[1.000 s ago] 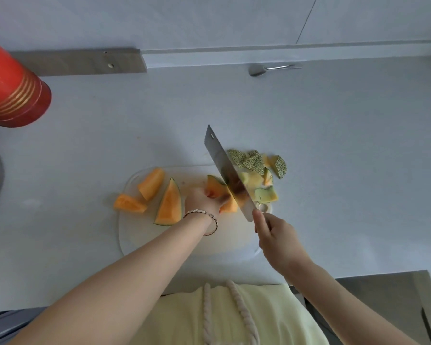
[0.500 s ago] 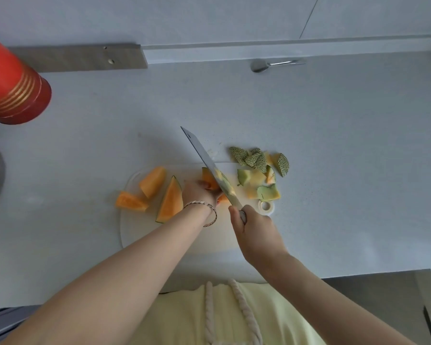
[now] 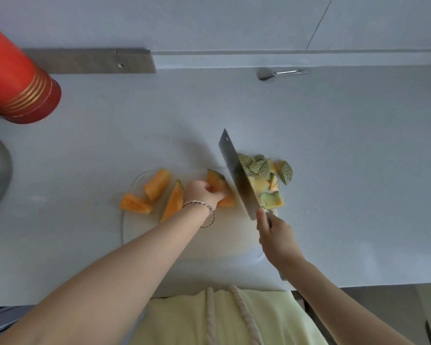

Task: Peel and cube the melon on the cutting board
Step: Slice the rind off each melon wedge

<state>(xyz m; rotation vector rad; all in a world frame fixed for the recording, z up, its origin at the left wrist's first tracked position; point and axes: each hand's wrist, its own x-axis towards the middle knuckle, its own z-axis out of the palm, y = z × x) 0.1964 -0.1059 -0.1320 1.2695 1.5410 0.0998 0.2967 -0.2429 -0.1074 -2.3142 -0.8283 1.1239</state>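
Melon wedge [image 3: 218, 181] on cutting board [image 3: 184, 235], cleaver [image 3: 238, 175] alongside.
Grips wedge with curled left hand [image 3: 204, 192]; clamps right hand [image 3: 275, 232] round cleaver handle, blade tilted just right of wedge; rind scraps [image 3: 261, 166] beyond the blade.

Thin white-beaded, dark-corded bracelet [image 3: 200, 210] is worn at wrist of left hand [image 3: 202, 192]. Forearms are seen bare. Pale yellow fabric garment [image 3: 184, 319] is worn on torso, hung with two twisted cream cords [image 3: 210, 314].
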